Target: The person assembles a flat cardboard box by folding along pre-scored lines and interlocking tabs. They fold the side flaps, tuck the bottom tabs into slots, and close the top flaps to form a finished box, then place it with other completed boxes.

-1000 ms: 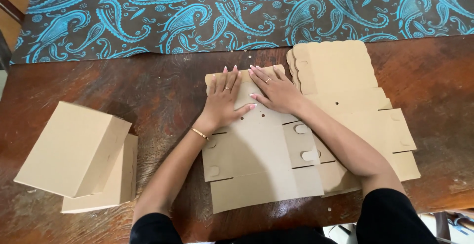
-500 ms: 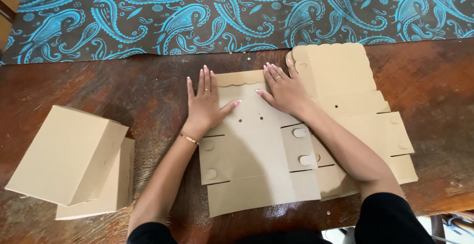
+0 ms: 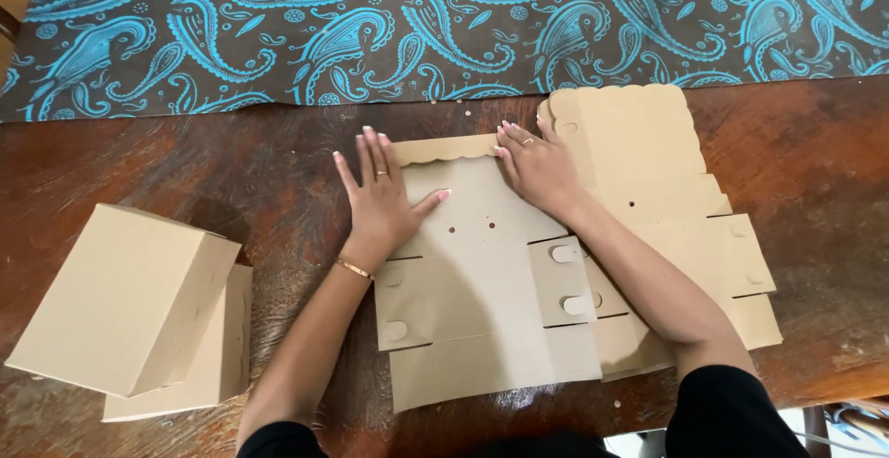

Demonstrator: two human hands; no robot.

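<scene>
We see a flat cardboard blank [image 3: 482,282] lying unfolded on the dark wooden surface [image 3: 185,171], directly in front of the person. Its far flap [image 3: 444,149], with a scalloped edge, lies between the two hands.

Left hand [image 3: 380,199]: open and flat, fingers spread wide, palm pressing down on the blank's left far corner, thumb pointing toward the middle. It grips nothing. We note a ring and a thin bracelet at the wrist.

Right hand [image 3: 537,166]: also open, fingers extended and pressing the blank's right far corner, just beside the flap. It holds nothing; a ring is visible.

To the right, partly under the blank and the right forearm, lies a stack [image 3: 667,189] of further flat blanks. To the left, well apart from the hands, two assembled boxes [image 3: 130,301] sit one on the other. A blue paisley cloth [image 3: 463,23] covers the far side.
</scene>
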